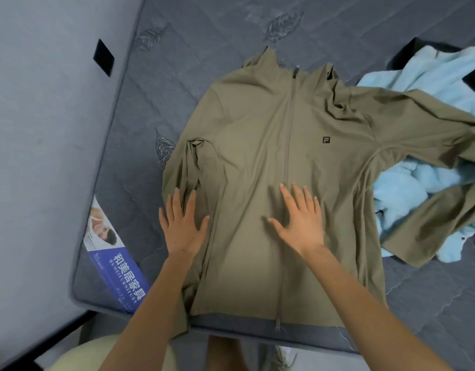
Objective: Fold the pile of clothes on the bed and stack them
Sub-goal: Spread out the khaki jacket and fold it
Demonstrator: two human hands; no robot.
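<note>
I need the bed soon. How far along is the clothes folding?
Early. Done: the olive jacket lies flat, zipped, on the mattress, one sleeve folded in. In hand: left hand and right hand are spread flat over it. Left: the other sleeve sprawls over the light blue fleece, itself unfolded; no stack shows.

both hands (183,228) (301,220) flat (fingers spread), palms down.

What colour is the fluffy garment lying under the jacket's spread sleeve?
Light blue; the fluffy garment shows best in the head view, at right.
</note>
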